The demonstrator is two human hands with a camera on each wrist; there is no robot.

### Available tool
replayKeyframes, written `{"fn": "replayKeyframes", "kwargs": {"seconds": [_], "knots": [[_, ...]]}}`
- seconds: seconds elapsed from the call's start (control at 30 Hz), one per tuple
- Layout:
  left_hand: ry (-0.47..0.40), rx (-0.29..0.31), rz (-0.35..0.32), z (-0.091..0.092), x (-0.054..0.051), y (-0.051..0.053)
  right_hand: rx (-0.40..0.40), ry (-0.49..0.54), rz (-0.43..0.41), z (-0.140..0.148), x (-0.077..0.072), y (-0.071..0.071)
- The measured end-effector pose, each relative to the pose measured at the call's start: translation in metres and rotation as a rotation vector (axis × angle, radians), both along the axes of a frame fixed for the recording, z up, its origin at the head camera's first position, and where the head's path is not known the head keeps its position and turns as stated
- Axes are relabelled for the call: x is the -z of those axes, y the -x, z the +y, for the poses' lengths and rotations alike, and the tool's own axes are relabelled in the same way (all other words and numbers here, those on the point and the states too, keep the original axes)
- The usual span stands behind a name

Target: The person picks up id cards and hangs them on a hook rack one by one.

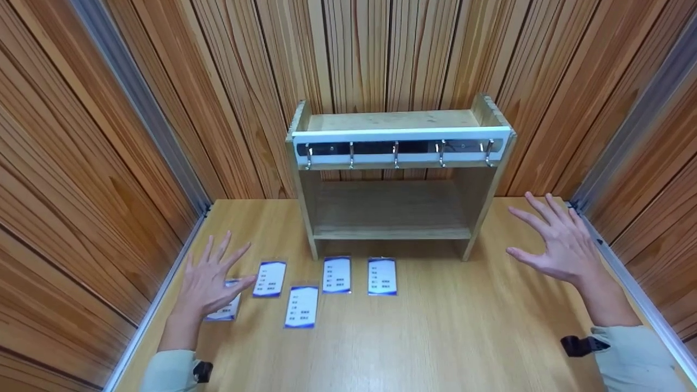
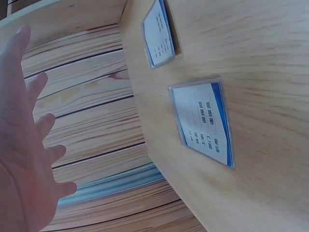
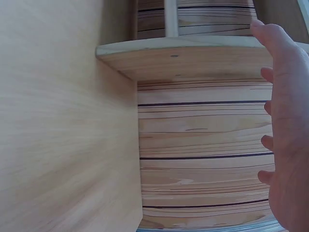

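Several plastic-sleeved cards with blue edges lie on the table in the head view, among them a front one (image 1: 301,307), a middle one (image 1: 337,275) and a right one (image 1: 382,276). My left hand (image 1: 209,280), fingers spread, is held over the leftmost card (image 1: 231,309) and partly hides it. In the left wrist view, two cards (image 2: 202,121) lie beside that hand (image 2: 24,145), which touches neither. With fingers spread, my right hand (image 1: 566,245) hovers right of the wooden shelf (image 1: 392,209) and holds nothing; the right wrist view shows this hand (image 3: 294,125) near the shelf's side (image 3: 193,60).
A white rail with several metal hooks (image 1: 396,155) runs across the shelf's upper front. The wooden table (image 1: 425,337) is enclosed by wood-panelled walls (image 1: 359,54), with grey metal strips along the corners and the table's side edges.
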State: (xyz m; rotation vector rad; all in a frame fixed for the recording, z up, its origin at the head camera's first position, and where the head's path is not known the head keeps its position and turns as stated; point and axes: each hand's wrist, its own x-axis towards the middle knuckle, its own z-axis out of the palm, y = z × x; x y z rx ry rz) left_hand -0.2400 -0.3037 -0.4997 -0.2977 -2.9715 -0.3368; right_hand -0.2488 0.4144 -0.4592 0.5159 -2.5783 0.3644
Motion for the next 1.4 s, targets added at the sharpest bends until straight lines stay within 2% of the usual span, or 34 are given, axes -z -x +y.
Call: {"fn": "replayKeyframes", "kwargs": {"seconds": [0.37, 0.5, 0.67, 0.8, 0.97, 1.23, 1.4], "knots": [[-0.01, -0.042, -0.03, -0.015, 0.003, -0.008, -0.038, 0.103, 0.03, -0.01, -0.022, 0.005], [-0.024, -0.058, -0.013, -0.022, 0.006, -0.01, -0.069, 0.179, 0.059, -0.015, -0.028, 0.008], [-0.062, -0.073, 0.005, -0.027, 0.016, -0.012, -0.133, 0.339, 0.084, -0.021, -0.034, 0.012], [-0.133, -0.084, -0.026, -0.029, 0.027, -0.011, -0.191, 0.431, 0.1, -0.023, -0.038, 0.017], [-0.21, -0.088, -0.056, -0.031, 0.04, -0.009, -0.238, 0.5, 0.123, -0.028, -0.045, 0.021], [-0.234, -0.106, -0.088, -0.034, 0.058, -0.007, -0.25, 0.608, 0.085, -0.04, -0.06, 0.025], [-0.276, -0.116, -0.147, -0.038, 0.065, -0.004, -0.287, 0.643, 0.115, -0.048, -0.067, 0.032]]}}
